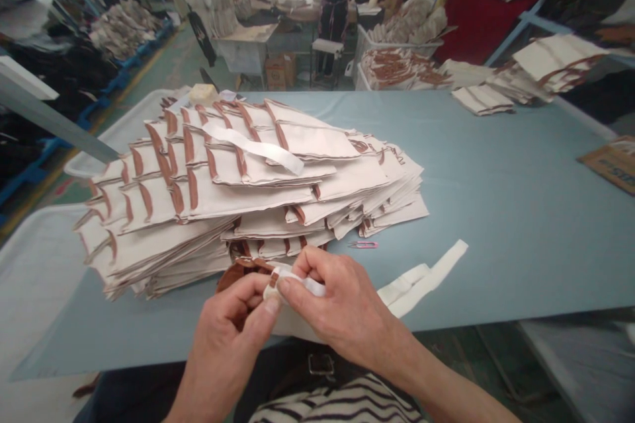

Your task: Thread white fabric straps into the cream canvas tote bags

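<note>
While the L hand [235,320] & R hand [342,297] meet over the near edge of the table [496,211], the piece [270,291] is held betw. them, its brown trim showing. L fingers: thumb & index pinched on the piece. R fingers: curled tight on the white strip [315,287], thumb pressed to the piece; exact fold hidden, can't tell how strip & piece meet. Brown cloth [233,275] bunches just beside the L hand, in front of the stack [238,205].

Possible faults & causes (judged):

1. Strip twist/misalignment. Cause: strip looks narrow & limp; R thumb easing off could let it roll.
2. Piece slipping twd. the lap. Cause: work is held at the table edge; loss of L pinch would leave little support.
3. Layer slide. Cause: stack is fanned & uneven; a knock fr. the L hand could shift it.
4. Prick or snag. Cause: the snips [364,245] lie beyond the R hand, near the stack; a careless R sweep could catch the points.
5. Loose strips [431,279] dragged. Cause: they lie close to the R forearm; count unclear due to overlap.
</note>
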### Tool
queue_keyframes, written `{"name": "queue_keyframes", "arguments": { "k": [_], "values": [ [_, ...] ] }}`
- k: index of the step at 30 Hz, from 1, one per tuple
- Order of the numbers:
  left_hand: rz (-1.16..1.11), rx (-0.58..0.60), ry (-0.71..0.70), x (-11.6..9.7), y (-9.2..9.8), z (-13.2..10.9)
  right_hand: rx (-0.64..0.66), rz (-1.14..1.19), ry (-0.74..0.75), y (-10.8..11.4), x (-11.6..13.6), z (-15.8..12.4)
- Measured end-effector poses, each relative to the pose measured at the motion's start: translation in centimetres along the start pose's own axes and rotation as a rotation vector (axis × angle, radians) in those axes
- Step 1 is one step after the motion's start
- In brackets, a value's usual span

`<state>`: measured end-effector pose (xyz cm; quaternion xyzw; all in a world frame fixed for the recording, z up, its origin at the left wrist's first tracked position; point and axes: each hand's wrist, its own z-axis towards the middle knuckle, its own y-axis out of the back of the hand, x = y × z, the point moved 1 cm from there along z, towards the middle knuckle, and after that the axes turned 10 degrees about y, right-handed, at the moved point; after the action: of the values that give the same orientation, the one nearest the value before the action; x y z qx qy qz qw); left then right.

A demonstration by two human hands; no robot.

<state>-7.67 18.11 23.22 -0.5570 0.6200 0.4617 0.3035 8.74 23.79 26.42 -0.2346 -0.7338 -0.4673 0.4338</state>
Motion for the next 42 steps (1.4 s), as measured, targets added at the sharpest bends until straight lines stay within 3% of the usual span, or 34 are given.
{"name": "queue_keyframes", "arguments": {
  "k": [13, 17, 20, 28, 36, 42],
  "values": [
    [-0.029, -0.186, 0.031, -0.2, -1.1, -1.1, -0.002, 0.247, 0.041, -1.0, -1.0, -0.6],
    [-0.017, -0.242, 0.018, -0.6, -1.4, -1.5, 0.074, 0.386, 0.045, -1.2, -1.5, -0.4],
    [0.013, -0.265, -0.001, -0.7, -1.5, -1.7, 0.206, 0.590, -0.014, -1.4, -2.3, -0.1],
    [-0.173, -0.099, -0.010, 1.3, -1.3, -1.1, 0.488, 1.123, -0.212, -3.5, -4.7, 0.9],
    [-0.184, -0.023, 0.035, 0.3, -0.6, -0.3, 0.377, 1.068, -0.044, -3.6, -4.5, 0.9],
    [-0.042, 0.110, 0.132, 0.4, 0.5, -0.3, 0.256, 0.885, -0.032, -3.4, -4.3, -0.1]
  ]
}}
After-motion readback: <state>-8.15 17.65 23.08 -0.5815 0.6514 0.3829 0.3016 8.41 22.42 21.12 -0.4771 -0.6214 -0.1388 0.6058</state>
